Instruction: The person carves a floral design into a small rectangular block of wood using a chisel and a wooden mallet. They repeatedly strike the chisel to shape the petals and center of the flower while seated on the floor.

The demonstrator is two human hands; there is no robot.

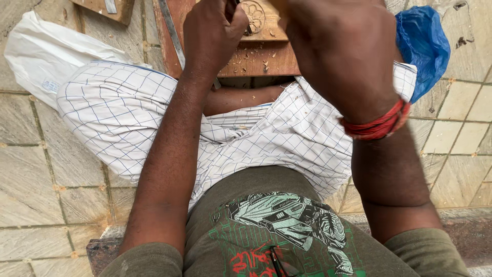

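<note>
Carved wood panel (pixel 261 20) with a round flower pattern lies on a brown board (pixel 256 59) at the top of view, in front of the person's folded legs. Wood chips (pixel 251 57) scattered on the board. Left hand (pixel 212 33) curled, fingers closed on a thin dark tool at the carving. Right hand (pixel 341 48) raised above the panel; finger state cannot be told. Red thread band (pixel 376 125) on right wrist. Blue bag (pixel 423 43) to the right, white bag (pixel 43 59) left, tiled floor (pixel 31 174).

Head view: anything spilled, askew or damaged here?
Only wood chips, scattered loose over the brown board beside the carved wood piece that the left hand grips. A blue plastic bag lies crumpled on the floor. No damage visible.
</note>
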